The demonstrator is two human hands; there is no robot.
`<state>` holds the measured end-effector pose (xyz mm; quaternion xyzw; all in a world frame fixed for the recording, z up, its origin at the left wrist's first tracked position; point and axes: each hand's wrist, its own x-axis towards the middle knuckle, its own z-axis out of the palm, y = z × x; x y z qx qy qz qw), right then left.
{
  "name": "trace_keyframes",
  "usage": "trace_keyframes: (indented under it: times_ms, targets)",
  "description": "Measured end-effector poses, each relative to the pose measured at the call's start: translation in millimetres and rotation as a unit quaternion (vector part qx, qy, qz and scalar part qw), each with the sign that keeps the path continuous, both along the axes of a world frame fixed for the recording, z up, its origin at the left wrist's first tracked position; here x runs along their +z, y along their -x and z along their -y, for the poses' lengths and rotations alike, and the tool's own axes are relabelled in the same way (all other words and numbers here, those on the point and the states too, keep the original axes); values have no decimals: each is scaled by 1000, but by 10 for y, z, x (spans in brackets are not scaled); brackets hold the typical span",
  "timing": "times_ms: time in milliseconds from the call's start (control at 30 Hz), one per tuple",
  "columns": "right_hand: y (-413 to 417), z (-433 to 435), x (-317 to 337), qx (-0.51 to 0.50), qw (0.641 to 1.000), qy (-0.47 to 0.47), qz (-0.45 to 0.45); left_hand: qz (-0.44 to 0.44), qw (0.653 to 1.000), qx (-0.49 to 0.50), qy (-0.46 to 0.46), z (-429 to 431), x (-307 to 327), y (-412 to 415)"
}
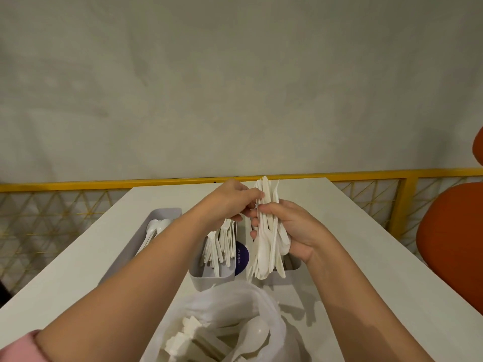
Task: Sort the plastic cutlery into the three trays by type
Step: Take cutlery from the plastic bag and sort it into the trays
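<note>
Because the pieces are mixed, the right hand (290,231) grips a bunch of white plastic cutlery (264,253) upright, fingers curled round its middle. That lets the left hand (230,202) pinch at its top, likely to pull one piece out. The pieces look thin, smooth and bendy. Just below sit grey trays: the left tray (167,211) has round spoons, the middle tray (211,279) has long pieces, and the right tray (294,265) is mostly hidden. A crinkly clear bag (235,301) holds more.

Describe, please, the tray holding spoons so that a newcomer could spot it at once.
On the white rectangular table, beyond the translucent plastic bag, find the leftmost pale grey plastic tray, partly under the left forearm. Unlike the middle grey tray of slim white pieces, it shows rounded white spoon bowls.
</note>
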<state>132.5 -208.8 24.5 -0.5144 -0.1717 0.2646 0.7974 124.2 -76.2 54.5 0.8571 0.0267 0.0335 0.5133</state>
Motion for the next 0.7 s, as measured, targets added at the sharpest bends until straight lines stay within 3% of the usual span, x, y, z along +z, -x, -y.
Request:
trace_keyframes:
  times_ms: [100, 300, 700]
  targets:
    - [-2, -5, -6, -11, 1000, 14, -7, 0, 1000, -6, 4, -10, -29, 16]
    - [-12, -10, -29, -10, 1000, 5, -11, 0, 995, 26, 96, -55, -59, 18]
    - [-59, 2, -66, 16, 999, 23, 18, 3, 992, 46, 121, -209, 15, 35]
